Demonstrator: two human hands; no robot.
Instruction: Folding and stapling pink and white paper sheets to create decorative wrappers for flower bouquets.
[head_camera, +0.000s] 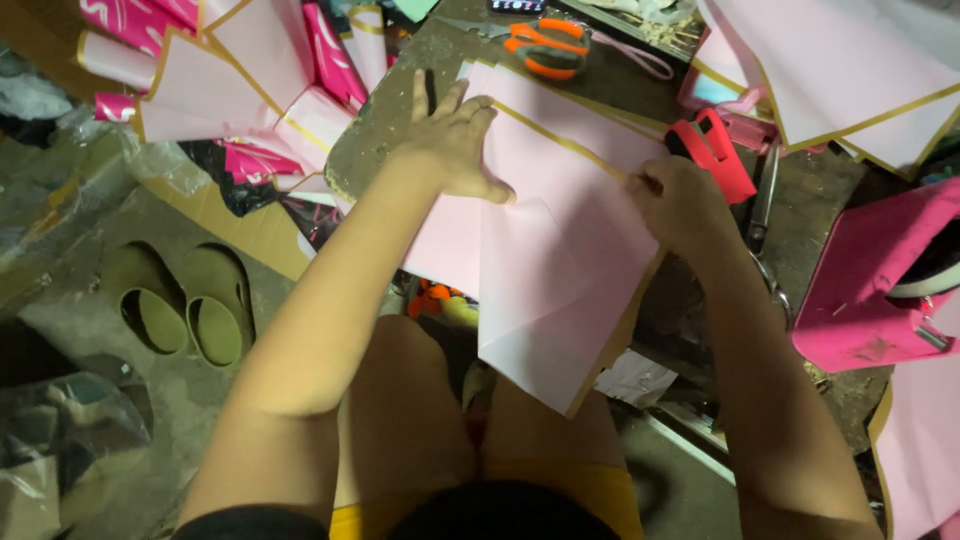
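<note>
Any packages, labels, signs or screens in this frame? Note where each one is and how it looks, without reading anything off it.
Small screen or display: top edge, above the orange-handled scissors; dark rectangle, lit marks, mostly cut off.
Pink box or bag: right edge; deep pink, boxy, partly out of frame.
No labels or signs can be made out elsewhere.

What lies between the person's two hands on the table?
In the head view, only the pale pink gold-edged paper sheet spans between the left hand and the right hand; both press on it.

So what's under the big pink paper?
The pink paper lies on a worn dark table, under both hands. Its lower corner overhangs the person's knees. Whatever lies on the table beneath it is covered.
</note>
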